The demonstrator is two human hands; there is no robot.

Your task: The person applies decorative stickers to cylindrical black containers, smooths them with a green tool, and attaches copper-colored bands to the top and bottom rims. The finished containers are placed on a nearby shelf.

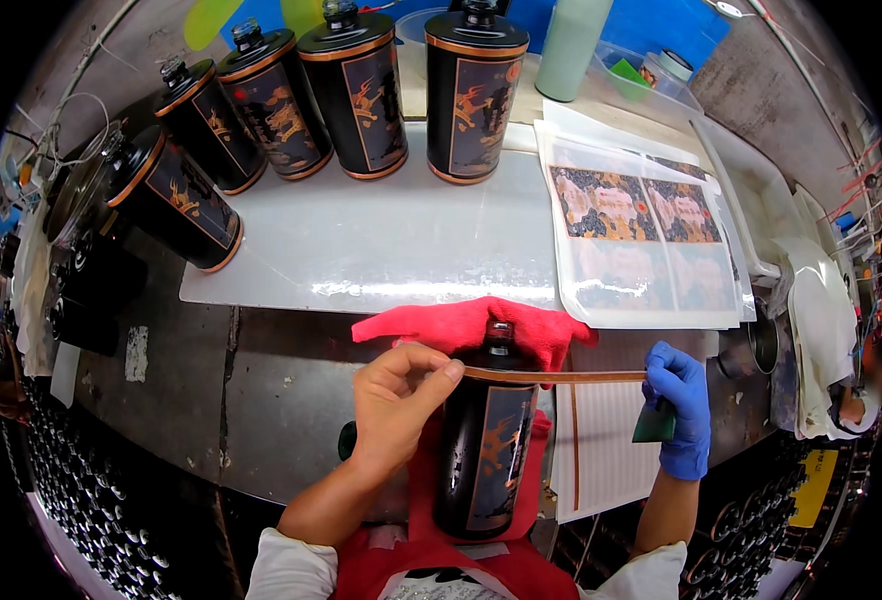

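Observation:
A black bottle [486, 455] with a gold-and-orange picture panel leans toward me on a red cloth [441, 322]. Across its shoulder runs a thin copper-coloured decal strip [591, 378], stretched level to the right. My bare left hand [401, 400] is closed, thumb and forefinger pinching the strip's left end against the bottle's shoulder. In a blue glove, my right hand [679, 410] grips the strip's right end, away from the bottle. A dark green flat scraper [655, 422] sticks out below the same gloved fingers.
Several matching bottles [366, 110] stand along the back and left of a grey-white board [361, 240]. Printed decal sheets [651, 270] lie at the right. Under the strip is a lined white sheet [611, 440] bearing another copper strip. A pale green bottle [573, 50] stands behind.

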